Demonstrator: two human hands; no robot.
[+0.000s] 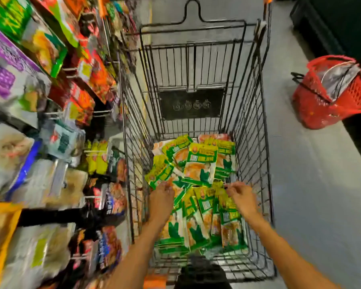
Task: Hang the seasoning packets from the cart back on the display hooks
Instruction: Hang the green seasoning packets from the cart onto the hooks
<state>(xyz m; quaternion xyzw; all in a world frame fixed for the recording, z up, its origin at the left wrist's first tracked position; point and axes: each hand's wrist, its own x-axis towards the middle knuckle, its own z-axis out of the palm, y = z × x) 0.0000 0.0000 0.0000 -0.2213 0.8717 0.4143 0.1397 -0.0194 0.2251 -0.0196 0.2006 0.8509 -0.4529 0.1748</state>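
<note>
Green-and-yellow seasoning packets lie heaped in the near end of the wire cart. Both hands reach down onto the pile: the left hand at its left side, the right hand at its right. Their fingers curl downward, but blur hides whether either grips a packet. Display hooks with other goods stand just left of the cart. A red basket sits on the floor to the right.

Left hand, right hand in wire cart, touching seasoning packets; grip unclear through blur.
</note>
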